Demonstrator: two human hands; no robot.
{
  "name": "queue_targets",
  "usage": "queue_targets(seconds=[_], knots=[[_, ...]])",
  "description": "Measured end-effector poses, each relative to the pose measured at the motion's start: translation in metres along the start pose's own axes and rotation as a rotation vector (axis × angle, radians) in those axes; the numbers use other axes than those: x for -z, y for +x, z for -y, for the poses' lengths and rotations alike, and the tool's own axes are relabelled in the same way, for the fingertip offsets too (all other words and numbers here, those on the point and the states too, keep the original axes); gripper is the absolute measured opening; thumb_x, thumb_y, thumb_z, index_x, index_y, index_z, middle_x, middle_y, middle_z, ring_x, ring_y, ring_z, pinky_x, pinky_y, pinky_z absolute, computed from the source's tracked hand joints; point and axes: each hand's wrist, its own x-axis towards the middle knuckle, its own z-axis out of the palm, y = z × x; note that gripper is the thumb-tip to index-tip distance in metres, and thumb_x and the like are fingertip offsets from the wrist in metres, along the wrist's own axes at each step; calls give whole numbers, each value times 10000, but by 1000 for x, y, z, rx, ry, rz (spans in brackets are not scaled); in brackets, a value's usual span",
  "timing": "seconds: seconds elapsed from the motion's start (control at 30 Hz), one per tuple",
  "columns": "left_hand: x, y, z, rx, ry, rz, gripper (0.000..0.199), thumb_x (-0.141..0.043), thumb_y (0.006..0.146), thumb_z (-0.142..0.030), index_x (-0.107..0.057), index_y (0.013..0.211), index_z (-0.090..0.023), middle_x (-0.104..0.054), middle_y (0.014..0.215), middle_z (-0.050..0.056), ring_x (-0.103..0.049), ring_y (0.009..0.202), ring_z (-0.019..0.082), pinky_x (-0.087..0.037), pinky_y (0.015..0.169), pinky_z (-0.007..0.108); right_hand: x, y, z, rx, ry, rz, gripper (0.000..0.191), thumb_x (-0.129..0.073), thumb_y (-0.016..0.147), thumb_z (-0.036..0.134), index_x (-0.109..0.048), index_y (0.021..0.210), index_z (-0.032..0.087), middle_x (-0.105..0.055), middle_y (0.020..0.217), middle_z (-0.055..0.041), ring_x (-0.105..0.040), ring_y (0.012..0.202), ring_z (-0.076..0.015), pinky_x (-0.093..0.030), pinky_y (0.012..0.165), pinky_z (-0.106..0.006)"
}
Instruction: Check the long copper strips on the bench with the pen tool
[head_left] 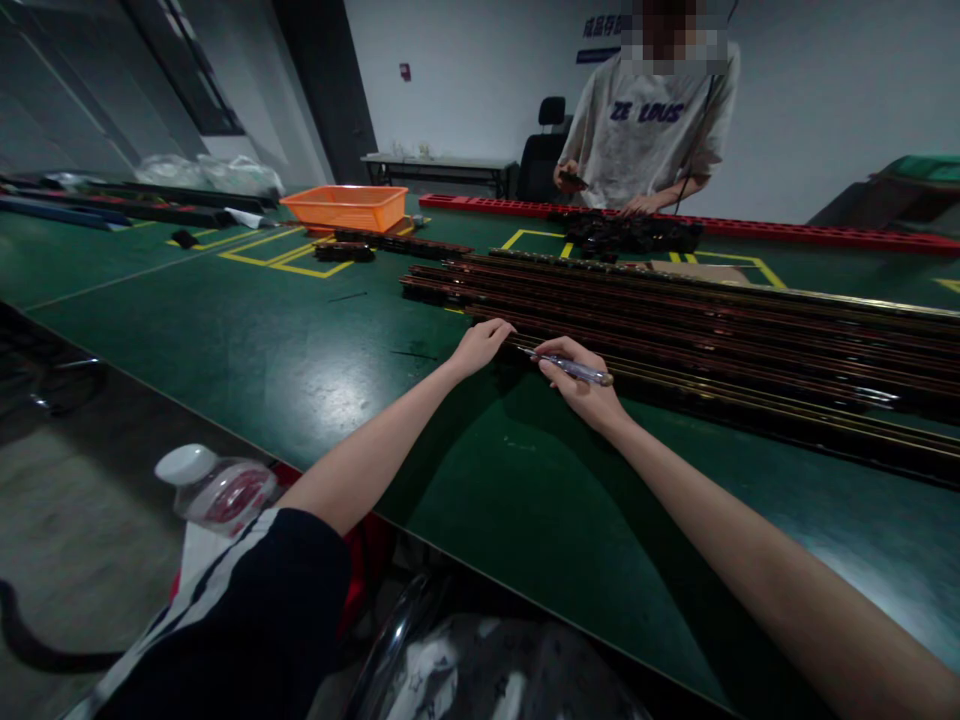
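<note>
Long dark strips with brassy edges (pixel 720 340) lie bundled side by side across the green table. My right hand (pixel 581 382) is closed round a slim clear-handled screwdriver-like tool (pixel 574 368), its thin tip pointing left at the near edge of the bundle. Just left of that tip, my left hand (pixel 484 345) rests at the bundle's near left end, fingers bent together; whatever they may hold is too small to make out.
An orange bin (pixel 349 208) and small dark parts (pixel 343 250) stand farther back. Across the green table (pixel 225 330), a person (pixel 649 130) handles dark parts behind a red rail (pixel 817 232). A bottle (pixel 225 490) is at lower left, below the table edge.
</note>
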Motion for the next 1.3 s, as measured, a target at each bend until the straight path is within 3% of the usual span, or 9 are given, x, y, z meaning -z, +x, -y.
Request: queue_targets(seconds=[1.3], knots=[[3,-4,-5,9,-1,6,322,-370,912,-239,-679,972,-171,-691,914,23,-617,892,168,-454,802,246,1,0,4,-23,0,12,168,-559,797,298,-622,919,202,-677,936,-67,-627,808,-211,-519,670,-359]])
